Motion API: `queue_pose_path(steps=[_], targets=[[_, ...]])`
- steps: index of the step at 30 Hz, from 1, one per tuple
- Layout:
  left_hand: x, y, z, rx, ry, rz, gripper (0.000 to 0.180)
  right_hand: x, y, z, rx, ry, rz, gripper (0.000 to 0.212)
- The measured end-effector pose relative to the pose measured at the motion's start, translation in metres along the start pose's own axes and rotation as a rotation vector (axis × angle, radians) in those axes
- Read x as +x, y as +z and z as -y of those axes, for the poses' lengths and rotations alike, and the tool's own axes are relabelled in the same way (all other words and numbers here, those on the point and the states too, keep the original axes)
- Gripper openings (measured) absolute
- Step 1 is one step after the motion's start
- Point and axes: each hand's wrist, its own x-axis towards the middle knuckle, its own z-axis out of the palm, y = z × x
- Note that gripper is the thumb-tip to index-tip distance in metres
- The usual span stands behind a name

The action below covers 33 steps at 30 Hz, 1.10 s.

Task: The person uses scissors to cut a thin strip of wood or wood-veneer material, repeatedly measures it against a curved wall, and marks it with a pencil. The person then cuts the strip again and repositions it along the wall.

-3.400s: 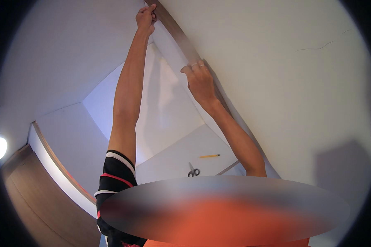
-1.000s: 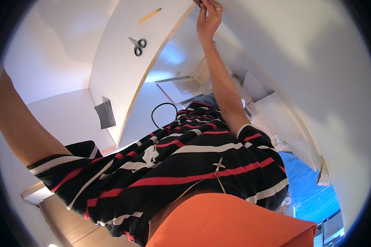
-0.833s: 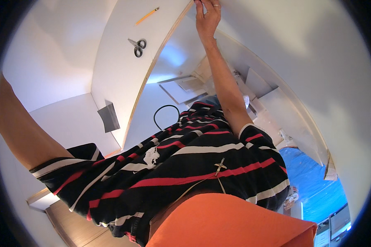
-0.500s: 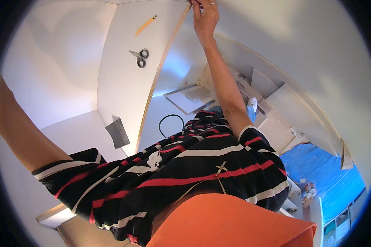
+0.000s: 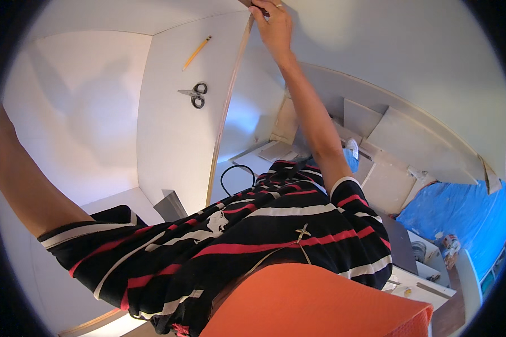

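My right hand [image 5: 275, 28] is raised to the upper end of a white panel's bare edge [image 5: 230, 101]. Its fingers are closed on a small dark brownish piece [image 5: 258, 9], cut off by the top of the view, so its kind does not show. Of my left arm [image 5: 28, 180] only the forearm shows at the left rim; the hand is out of view. On the white panel [image 5: 174, 129] lie a yellow pencil [image 5: 197, 53] and black-handled scissors [image 5: 195, 94], both apart from my hands.
A grey flat piece [image 5: 170, 206] stands low by the panel. Past it is a black cable loop [image 5: 237, 177]. Loose boards [image 5: 399, 140] lie to the right, with blue plastic sheeting [image 5: 455, 213] and an open drawer [image 5: 430, 258]. An orange brim [image 5: 315, 303] covers the bottom.
The view has shifted, so the panel, pencil and scissors sit lower in it. My right hand stays at the panel's upper edge, with its fingers still closed.
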Motion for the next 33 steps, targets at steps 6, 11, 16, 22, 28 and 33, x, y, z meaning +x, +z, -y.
queue_pose_path(steps=[6,11,16,22,28,33], targets=[[0.003,-0.005,-0.024,0.009,0.074,0.014,0.018,0.002,-0.003,0.003,-0.035,0.033,0.014,0.019],[0.022,-0.018,-0.027,0.057,0.176,0.017,0.017,0.003,-0.001,0.004,-0.056,-0.005,0.021,0.019],[0.052,-0.011,-0.037,0.091,0.314,0.050,0.016,0.000,0.001,-0.006,-0.059,0.033,0.050,0.019],[0.062,0.045,-0.061,0.071,0.424,0.141,0.015,-0.005,0.003,-0.007,-0.052,0.038,0.083,0.020],[0.047,0.117,-0.063,0.098,0.377,0.240,0.018,-0.007,0.004,-0.012,-0.005,0.049,0.063,0.020],[0.044,0.129,-0.057,0.116,0.446,0.126,0.020,-0.010,-0.001,-0.016,0.042,0.076,0.136,0.019]])
